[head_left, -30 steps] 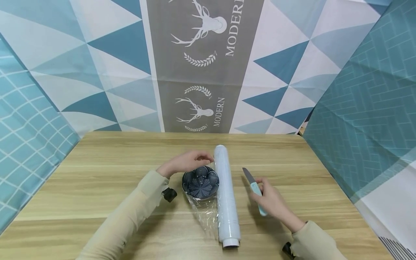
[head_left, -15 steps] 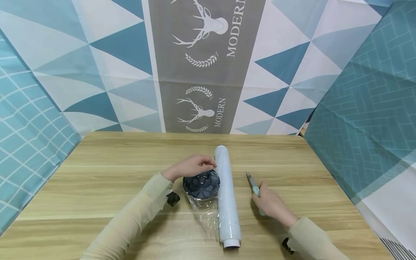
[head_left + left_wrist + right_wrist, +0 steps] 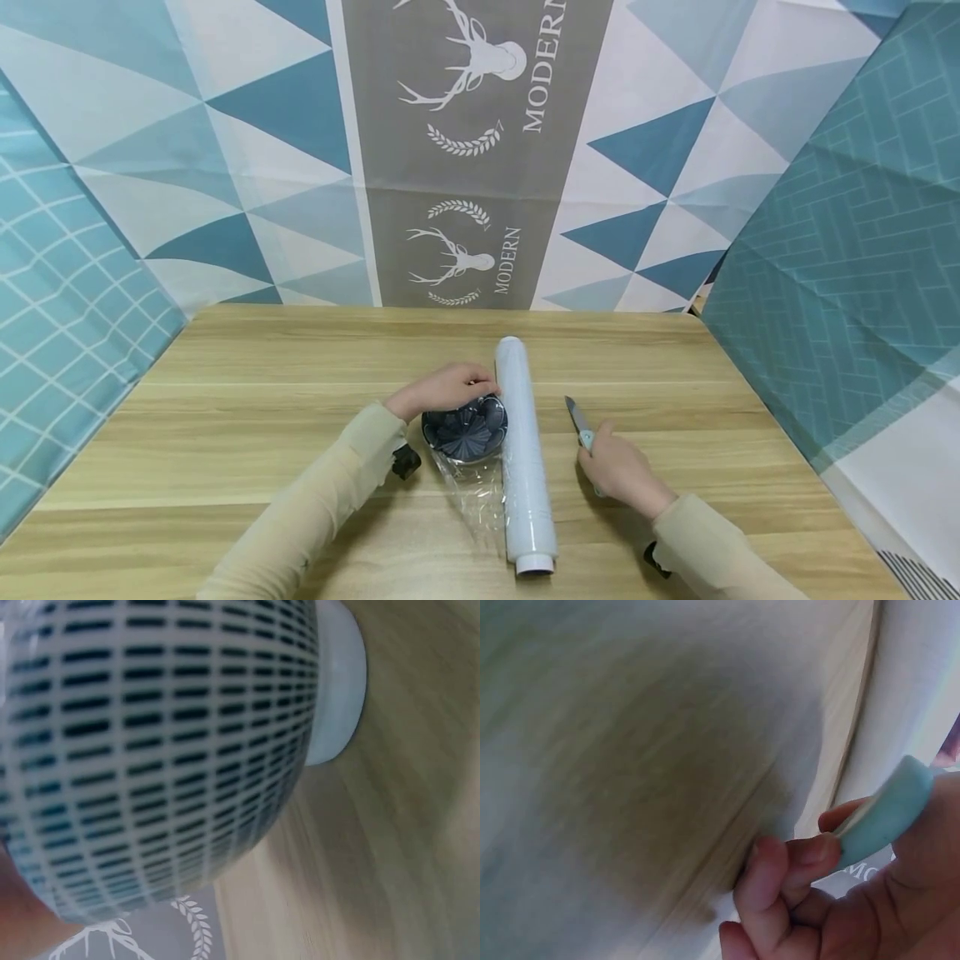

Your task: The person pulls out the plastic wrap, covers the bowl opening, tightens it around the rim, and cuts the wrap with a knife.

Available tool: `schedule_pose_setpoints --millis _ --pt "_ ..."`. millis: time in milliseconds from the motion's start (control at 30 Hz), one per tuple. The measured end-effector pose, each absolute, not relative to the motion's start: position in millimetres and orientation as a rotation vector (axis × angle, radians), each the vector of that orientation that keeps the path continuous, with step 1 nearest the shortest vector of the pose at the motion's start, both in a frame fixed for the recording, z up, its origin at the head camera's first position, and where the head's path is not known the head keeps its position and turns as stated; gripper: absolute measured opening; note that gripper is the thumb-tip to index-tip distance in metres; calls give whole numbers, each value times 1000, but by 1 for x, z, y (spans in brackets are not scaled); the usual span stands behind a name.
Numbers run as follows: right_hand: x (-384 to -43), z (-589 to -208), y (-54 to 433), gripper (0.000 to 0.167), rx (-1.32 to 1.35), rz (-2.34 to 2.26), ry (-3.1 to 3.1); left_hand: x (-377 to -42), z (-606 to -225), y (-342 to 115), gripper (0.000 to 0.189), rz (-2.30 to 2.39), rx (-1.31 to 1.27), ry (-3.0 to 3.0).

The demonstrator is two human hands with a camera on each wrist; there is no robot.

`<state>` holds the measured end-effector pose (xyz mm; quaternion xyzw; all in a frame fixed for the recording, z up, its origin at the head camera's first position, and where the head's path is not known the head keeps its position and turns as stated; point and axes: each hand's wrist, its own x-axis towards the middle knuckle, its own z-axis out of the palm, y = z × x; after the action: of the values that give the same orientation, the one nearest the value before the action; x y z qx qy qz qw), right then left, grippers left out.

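A bowl (image 3: 465,437) with a dark petal-patterned inside stands mid-table under clear plastic wrap (image 3: 480,500). Its outer wall (image 3: 172,742) fills much of the left wrist view, white with dark dashes. My left hand (image 3: 446,387) lies across the bowl's far rim, fingers loosely bent, fingertips close to the roll of plastic wrap (image 3: 525,467). Right of that roll, my right hand (image 3: 618,468) grips a small knife (image 3: 579,421), blade pointing away from me. Its light blue handle (image 3: 889,814) runs through the curled fingers in the right wrist view.
The roll lies lengthwise on the wooden table (image 3: 262,400), touching or nearly touching the bowl's right side. Patterned cloth (image 3: 457,167) hangs behind the table's far edge, and blue cloths flank both sides.
My left hand has come down from beyond the bowl onto its far rim, covering part of it. My right hand has turned slightly, still holding the knife, so less of the handle shows.
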<state>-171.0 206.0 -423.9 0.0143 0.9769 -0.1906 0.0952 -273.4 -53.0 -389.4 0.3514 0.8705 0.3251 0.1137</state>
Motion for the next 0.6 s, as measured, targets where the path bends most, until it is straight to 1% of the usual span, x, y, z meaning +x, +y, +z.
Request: schedule_pose_setpoints --millis 67,167,233,300,600 --pt "-171 -424 205 60 49 -525 2905 -274 -391 -53 26 953 1016 2562" --pt "-169 -423 203 47 50 -472 2915 -276 -393 -52 29 953 1004 2565" --pt "-169 -422 203 36 45 -445 2918 -277 -394 -52 29 952 1006 2559" --pt "-168 -422 202 29 34 -423 2919 -277 -396 -53 30 948 1016 2550" --pt "-171 -420 204 33 0 -342 2924 -280 -400 -52 32 925 1039 2564"
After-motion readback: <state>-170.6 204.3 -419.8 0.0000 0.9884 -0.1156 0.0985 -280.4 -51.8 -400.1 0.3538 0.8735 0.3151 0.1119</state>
